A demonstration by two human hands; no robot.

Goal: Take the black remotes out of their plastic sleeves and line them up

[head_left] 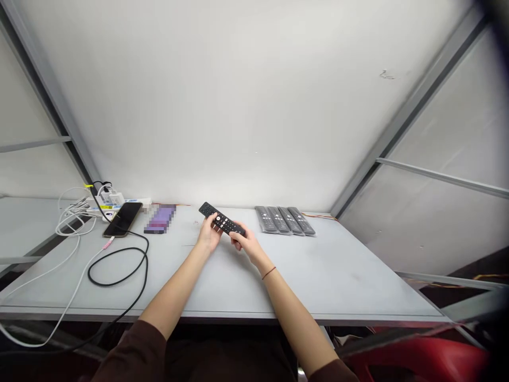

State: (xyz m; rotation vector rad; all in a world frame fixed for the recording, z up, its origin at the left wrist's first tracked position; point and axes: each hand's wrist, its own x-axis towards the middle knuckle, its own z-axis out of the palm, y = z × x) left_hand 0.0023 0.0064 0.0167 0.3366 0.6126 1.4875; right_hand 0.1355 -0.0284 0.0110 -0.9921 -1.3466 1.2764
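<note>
A black TV remote control with white-marked buttons lies tilted across my two hands above the grey table. My left hand grips its middle from below, and my right hand holds its lower end. A red thread circles my right wrist. To the right, several dark remotes in clear plastic wrap lie side by side on the table, apart from my hands.
A grey table stands against a white wall. At its left are a black smartphone, a pixelated purple object, a power strip with plugs, and loose black and white cables. A red chair shows at bottom right.
</note>
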